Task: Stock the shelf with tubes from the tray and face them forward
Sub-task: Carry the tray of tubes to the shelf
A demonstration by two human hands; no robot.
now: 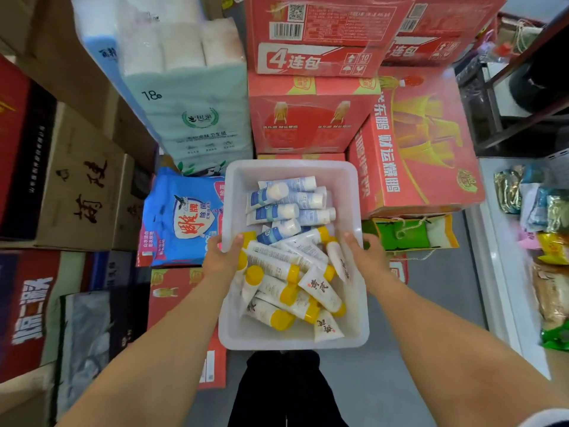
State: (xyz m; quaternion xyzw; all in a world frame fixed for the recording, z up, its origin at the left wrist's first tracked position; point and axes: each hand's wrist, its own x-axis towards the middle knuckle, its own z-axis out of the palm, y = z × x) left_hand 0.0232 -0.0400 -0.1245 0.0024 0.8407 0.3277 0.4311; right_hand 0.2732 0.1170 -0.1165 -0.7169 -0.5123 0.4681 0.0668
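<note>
A white plastic tray hangs in front of me, held off the floor by both hands. My left hand grips its left rim, thumb inside. My right hand grips the right rim the same way. Inside lie several white tubes with yellow caps in the near half, piled crosswise. Several blue-and-white tubes with white caps lie in the far half. No shelf for tubes is clearly in view.
Red cartons stack up behind the tray, with a toilet paper pack and a blue detergent bag to the left. Brown and dark boxes crowd the left side. A white ledge with snack packets runs along the right. Grey floor lies below.
</note>
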